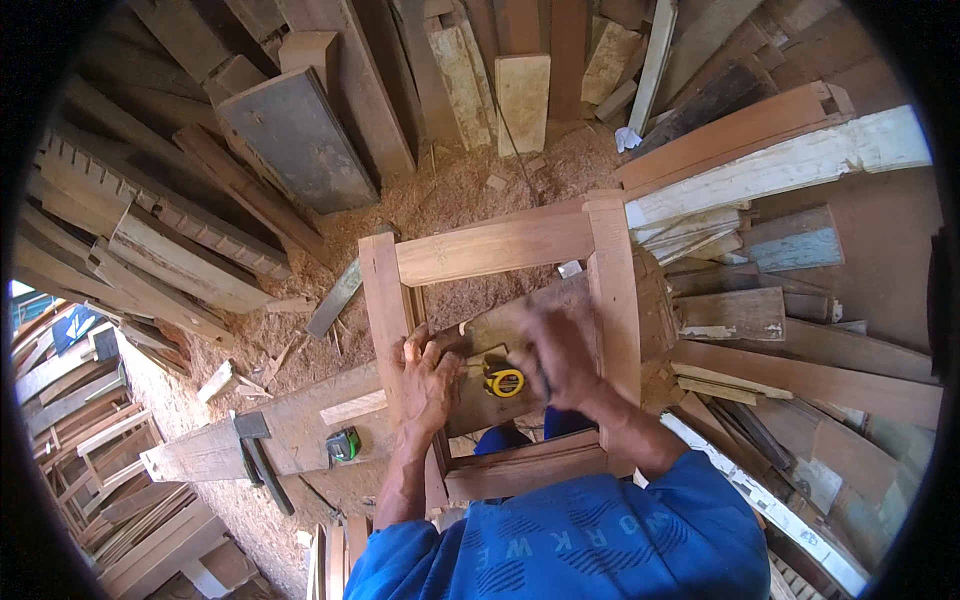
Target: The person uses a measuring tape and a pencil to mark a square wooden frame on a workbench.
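A rectangular wooden frame (500, 243) lies across a plank bench in front of me. My left hand (425, 382) is closed over its left side piece, fingers bent round the wood. My right hand (565, 355) is over the frame's opening near the right side piece, smeared by motion. Its fingers, and whatever they may hold, cannot be made out. Between my hands sits a yellow and black tape measure (503, 380) on the board within the opening. Left of the frame, a green and black tape measure (344, 445) rests on the plank (210, 450).
A dark metal tool with a flat head and long bar (258, 455) crosses the plank at left. Wood shavings (460, 190) cover the ground beyond. Boards (300, 140) lean along the far side, and stacked offcuts (740, 315) lie at right.
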`<action>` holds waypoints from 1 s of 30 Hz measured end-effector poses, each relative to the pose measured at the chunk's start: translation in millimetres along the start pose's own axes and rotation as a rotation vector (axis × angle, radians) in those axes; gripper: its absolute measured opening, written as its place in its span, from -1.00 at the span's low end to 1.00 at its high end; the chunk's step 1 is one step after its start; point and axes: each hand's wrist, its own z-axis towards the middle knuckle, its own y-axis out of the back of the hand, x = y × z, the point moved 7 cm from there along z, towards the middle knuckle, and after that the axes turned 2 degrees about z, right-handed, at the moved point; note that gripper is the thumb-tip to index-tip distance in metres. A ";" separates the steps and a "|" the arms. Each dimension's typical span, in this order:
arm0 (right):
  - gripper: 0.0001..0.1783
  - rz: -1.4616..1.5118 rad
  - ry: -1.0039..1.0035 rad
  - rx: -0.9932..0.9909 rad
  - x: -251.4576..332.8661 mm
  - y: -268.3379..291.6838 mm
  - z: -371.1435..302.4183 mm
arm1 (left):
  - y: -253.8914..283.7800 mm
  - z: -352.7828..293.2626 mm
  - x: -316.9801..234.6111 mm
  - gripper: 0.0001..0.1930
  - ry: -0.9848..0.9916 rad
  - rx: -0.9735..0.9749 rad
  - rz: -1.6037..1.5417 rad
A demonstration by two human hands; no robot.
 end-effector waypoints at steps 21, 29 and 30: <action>-0.87 -0.061 -0.124 -0.406 -99.3 84.5 67.0 | 2.3 2.5 -1.2 -0.78 -0.017 -0.005 -0.018; -0.92 -0.054 -0.093 -0.435 -98.3 88.5 63.6 | -1.7 2.2 2.1 -0.87 0.000 -0.019 -0.050; -0.92 -0.049 -0.090 -0.438 -97.3 89.2 64.2 | -2.6 1.2 3.0 -0.87 0.002 -0.019 -0.050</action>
